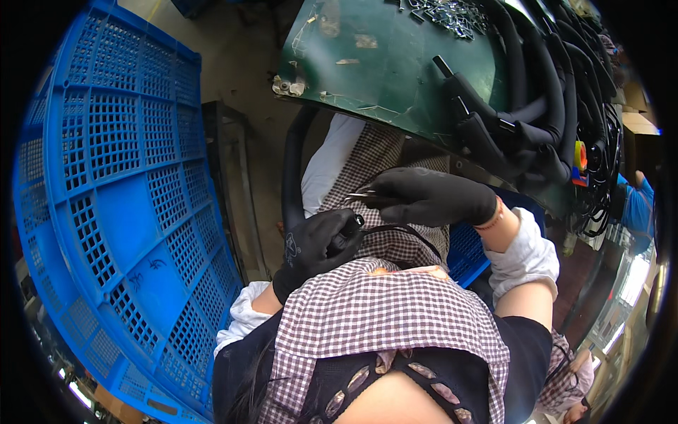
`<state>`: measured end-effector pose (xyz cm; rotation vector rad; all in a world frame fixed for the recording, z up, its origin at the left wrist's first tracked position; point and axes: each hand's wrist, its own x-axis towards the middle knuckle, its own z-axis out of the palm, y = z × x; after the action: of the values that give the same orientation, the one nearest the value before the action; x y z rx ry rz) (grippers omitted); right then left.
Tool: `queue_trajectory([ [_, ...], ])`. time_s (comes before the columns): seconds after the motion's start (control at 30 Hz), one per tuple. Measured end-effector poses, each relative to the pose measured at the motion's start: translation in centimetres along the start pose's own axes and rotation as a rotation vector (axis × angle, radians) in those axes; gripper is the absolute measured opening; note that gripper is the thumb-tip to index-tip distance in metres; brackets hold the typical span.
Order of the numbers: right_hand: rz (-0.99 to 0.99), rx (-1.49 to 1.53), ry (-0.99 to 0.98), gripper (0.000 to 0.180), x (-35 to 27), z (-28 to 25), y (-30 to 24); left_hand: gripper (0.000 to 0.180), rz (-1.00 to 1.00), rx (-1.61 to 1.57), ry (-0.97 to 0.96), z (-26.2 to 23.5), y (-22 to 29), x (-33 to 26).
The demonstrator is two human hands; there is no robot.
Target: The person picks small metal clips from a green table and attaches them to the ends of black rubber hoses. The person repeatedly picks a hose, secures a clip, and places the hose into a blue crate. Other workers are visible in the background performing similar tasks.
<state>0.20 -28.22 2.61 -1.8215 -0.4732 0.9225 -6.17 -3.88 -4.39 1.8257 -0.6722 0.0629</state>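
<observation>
Both my hands wear black gloves and work close together over my lap. My left hand is closed around the end of a black rubber hose that curves up and away from it. My right hand pinches a small metal clip just above the hose end. A thin black strap or wire loops from the hose end under my right hand. A checked apron covers my lap beneath them.
A large blue plastic crate stands on edge to my left. Ahead is a green worktable with several black hoses piled at its right side. Another blue crate sits under my right forearm. A person in a blue sleeve is at far right.
</observation>
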Motion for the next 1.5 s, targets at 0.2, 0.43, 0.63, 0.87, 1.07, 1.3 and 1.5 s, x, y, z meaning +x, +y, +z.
queue_trajectory([
  [0.2, -0.084, -0.440, -0.015, 0.013, -2.2, -0.7, -2.4, 0.050, -0.047, -0.019, -0.039, 0.1, 0.5, 0.5],
  [0.43, -0.041, -0.700, -0.101, 0.013, -1.5, -1.8, -4.3, 0.051, -0.053, -0.028, -0.053, 0.2, 0.5, 0.1],
  [0.63, -0.016, -0.825, -0.166, 0.012, -0.9, -1.8, -5.9, 0.050, -0.139, -0.112, -0.157, 0.9, -0.8, -0.9],
  [0.87, -0.033, -0.784, -0.233, 0.011, 0.6, -0.6, -5.6, 0.042, -0.192, -0.086, -0.268, 0.2, -0.1, -0.3],
  [1.07, 0.053, -0.738, 0.219, 0.014, -3.4, -3.9, -6.8, 0.037, -0.295, 0.105, -0.025, -1.0, 0.2, 1.1],
  [1.3, -0.269, -0.609, 0.423, 0.025, -4.3, -1.7, -3.0, 0.039, -0.459, -0.093, 0.780, -8.5, 1.6, 2.9],
  [1.5, -0.350, -0.910, 0.875, 0.050, -4.8, 1.8, -2.0, 0.034, 0.370, 0.200, 0.475, -11.4, 4.6, 5.1],
])
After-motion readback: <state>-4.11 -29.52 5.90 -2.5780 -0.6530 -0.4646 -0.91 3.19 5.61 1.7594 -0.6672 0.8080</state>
